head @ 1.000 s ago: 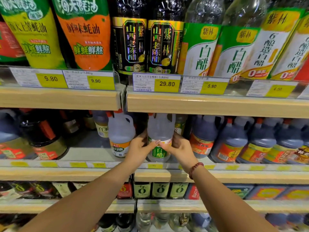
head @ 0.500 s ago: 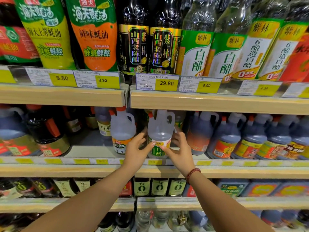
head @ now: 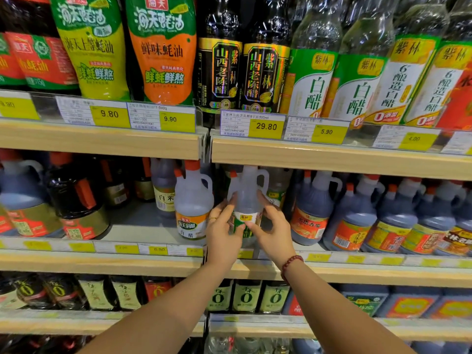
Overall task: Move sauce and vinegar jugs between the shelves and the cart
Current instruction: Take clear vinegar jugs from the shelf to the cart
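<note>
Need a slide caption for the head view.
Left hand and right hand grip a clear vinegar jug on the middle shelf.

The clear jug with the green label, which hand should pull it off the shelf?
Probably the right hand. Both hands cup the clear jug, but its handle loops out on the right side, just above the right fingers. The left hand is squeezed against the neighbouring white vinegar jug.

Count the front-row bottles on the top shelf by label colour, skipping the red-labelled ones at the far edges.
yellow-green squeeze bottle: 1
orange squeeze bottle: 1
black-and-gold dark bottles: 2
green-and-white clear bottles: 2
yellow-and-white clear bottles: 2
Total: 8
</note>
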The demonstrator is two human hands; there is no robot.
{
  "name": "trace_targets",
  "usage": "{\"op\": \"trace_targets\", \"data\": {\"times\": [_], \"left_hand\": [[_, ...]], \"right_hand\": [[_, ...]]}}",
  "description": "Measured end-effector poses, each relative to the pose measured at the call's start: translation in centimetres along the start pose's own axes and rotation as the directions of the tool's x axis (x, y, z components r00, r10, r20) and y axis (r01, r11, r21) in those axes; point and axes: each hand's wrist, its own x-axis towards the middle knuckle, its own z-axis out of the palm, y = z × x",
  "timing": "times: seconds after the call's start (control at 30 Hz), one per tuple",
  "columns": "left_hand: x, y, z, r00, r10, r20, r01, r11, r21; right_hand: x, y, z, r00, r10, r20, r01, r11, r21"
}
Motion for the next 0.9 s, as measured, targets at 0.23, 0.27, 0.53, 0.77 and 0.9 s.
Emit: {"op": "trace_targets", "data": {"times": [0.23,0.27,0.53,0.77,0.9], "left_hand": [[1.8,-1.4,1.9,0.982,-0.040,-0.183,0.072,0.982,0.173],[2.1,-1.5,2.0,0.976,-0.057,-0.209,0.102,0.973,0.208],[4.2,-1.1,3.5,0.969,0.006,-0.249,0.008,0.998,0.056],[5.8,-2.5,4.2,0.969,0.035,-0.245,-0.051,0.997,-0.061],[6.3,-3.3,4.4,0.959,0.098,-0.266,-0.085,0.995,0.060]], "right_hand": [[2.6,0.6,1.6,0.999,-0.008,0.049,0.003,0.995,0.103],[2.9,0.8,1.9,0.999,-0.021,0.046,0.014,0.991,0.133],[6.0,2.5,3.9,1.000,0.003,0.003,-0.004,0.974,0.226],[6.7,2.6,4.1,0.999,0.004,-0.039,0.006,0.972,0.236],[7.0,3.0,4.7,0.998,0.031,-0.049,-0.017,0.966,0.259]]}}
